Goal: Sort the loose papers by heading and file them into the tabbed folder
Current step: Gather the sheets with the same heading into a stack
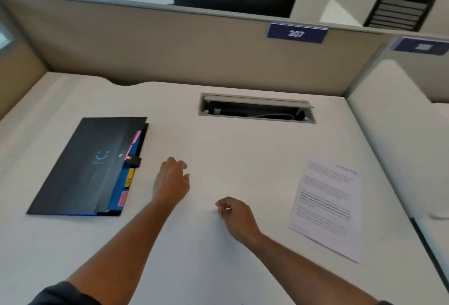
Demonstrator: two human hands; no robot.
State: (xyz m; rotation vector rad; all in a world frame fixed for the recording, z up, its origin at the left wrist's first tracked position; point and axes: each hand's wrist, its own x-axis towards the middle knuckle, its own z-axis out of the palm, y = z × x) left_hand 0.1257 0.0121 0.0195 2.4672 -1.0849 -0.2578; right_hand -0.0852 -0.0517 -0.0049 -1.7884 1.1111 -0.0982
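Note:
A dark tabbed folder (90,166) lies closed on the left of the white desk (243,146), its snap strap fastened. Pink and yellow tabs stick out along its right edge. A printed sheet of paper (326,207) lies flat at the right, with a heading at its top right corner. My left hand (171,180) hovers just right of the folder, fingers curled under, with nothing visible in it. My right hand (234,216) is at the desk's middle, between folder and paper, fingers pinched together; I see no sheet in it.
An open cable slot (257,109) is cut into the desk behind my hands. A beige partition (170,47) with a blue "307" plate (296,33) closes the back. A neighbouring desk (401,134) adjoins on the right.

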